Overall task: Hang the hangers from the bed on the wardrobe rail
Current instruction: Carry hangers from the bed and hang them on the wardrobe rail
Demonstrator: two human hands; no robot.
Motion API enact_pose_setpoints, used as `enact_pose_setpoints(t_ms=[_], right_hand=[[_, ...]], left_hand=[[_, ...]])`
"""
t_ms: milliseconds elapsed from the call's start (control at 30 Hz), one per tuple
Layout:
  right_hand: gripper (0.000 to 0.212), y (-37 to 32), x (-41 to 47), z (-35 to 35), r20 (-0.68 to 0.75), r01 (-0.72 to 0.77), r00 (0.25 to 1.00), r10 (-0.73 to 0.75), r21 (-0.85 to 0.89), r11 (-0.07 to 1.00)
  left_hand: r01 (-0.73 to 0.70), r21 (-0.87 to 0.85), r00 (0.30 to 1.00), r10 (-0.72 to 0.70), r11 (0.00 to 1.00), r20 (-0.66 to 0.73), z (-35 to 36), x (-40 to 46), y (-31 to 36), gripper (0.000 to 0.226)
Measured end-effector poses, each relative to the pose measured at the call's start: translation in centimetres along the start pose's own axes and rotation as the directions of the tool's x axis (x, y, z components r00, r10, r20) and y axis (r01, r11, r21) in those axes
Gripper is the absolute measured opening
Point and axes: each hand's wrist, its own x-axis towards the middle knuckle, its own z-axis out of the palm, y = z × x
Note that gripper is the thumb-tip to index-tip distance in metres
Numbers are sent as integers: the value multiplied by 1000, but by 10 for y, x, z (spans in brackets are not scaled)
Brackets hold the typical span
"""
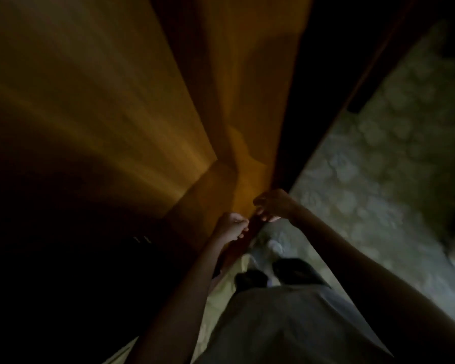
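Dark and blurred throughout. Orange-brown wardrobe point(247, 74) panels filling the upper left and centre, one door point(95, 106) streaked with light, a black gap to the right of them. Both arms reaching forward to the lower edge of the wardrobe, hands close together but apart. Left hand point(231, 227) with fingers curled in tight toward the palm, knuckles up, right at a dark vertical edge point(247, 240) (whether gripping it or only lying against it cannot be told). Right hand point(273, 204) just above and to the right, fingers bent downward with thumb and fingertips drawn near each other, as in a pinch; nothing clearly seen between them. No hanger made out anywhere, nor the rail: too dim to tell where either is. Below, pale trousers point(286, 324) and two dark feet point(273, 271) standing on mottled grey-green floor point(378, 153), with a yellowish patch point(221, 290) beside the left foot.
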Motion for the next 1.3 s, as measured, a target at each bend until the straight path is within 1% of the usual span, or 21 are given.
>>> enact_pose_setpoints(t_ms=[67,100,167,200,233,300,333,367,433,467,500,633,700,800,867,967,1000,1100,1133,1233,1300], right_hand=[[13,57,-3,2,3,-138,990,138,80,987],[14,85,-7,3,-2,-195,980,197,123,973],[12,143,-18,7,-67,-296,946,318,226,928],[13,177,-22,10,-107,-348,917,385,264,900],[22,213,-26,15,-138,-401,881,452,288,870],[52,284,-39,30,-200,-488,793,575,356,797],[56,307,-55,37,-228,-512,742,630,414,753],[48,324,-75,42,-241,-526,699,673,464,713],[29,353,-114,52,-242,-533,621,746,567,628],[26,368,-132,56,-227,-530,591,774,615,585],[25,385,-145,64,-194,-524,567,801,666,532],[25,443,-194,99,-63,-385,498,865,878,286],[25,468,-215,109,-14,-313,472,882,932,183],[25,505,-243,118,64,-223,440,896,974,40],[25,526,-257,112,94,-179,429,898,984,-18],[26,559,-269,78,82,-93,420,904,995,-46],[26,568,-272,61,60,-60,418,907,997,-39],[25,592,-277,-8,-30,60,417,908,998,5],[24,601,-279,-35,-68,101,414,908,994,28],[22,627,-287,-115,-177,180,412,894,977,110],[25,649,-291,-164,-207,189,415,886,972,138]], left_hand=[[54,117,993,-65,992,94,37,11,-19,9],[61,191,986,-89,980,143,55,16,-27,8],[38,340,957,-132,940,258,91,21,-39,9],[15,401,940,-149,916,306,109,23,-42,10],[-14,459,926,-162,889,342,126,25,-44,11],[-100,551,903,-157,828,400,160,24,-43,14],[-147,587,890,-152,796,430,177,22,-38,15],[-190,618,874,-155,763,460,194,18,-32,17],[-265,675,845,-171,689,507,235,14,-16,22],[-308,695,833,-168,650,526,257,11,-7,26],[-351,708,819,-165,613,550,279,8,1,28],[-498,712,752,-162,495,639,375,-19,45,26],[-548,698,717,-170,461,676,426,-35,67,27],[-624,685,675,-182,376,715,498,-57,88,22],[-661,679,664,-172,320,728,536,-65,103,19],[-685,691,685,-119,229,719,574,-60,128,19],[-683,700,695,-109,206,711,580,-54,136,19],[-654,744,743,-66,135,666,588,-30,162,33],[-635,763,761,-66,122,645,590,-20,173,34],[-567,818,812,-101,97,575,601,5,204,19],[-523,847,838,-122,96,531,617,21,227,14]])
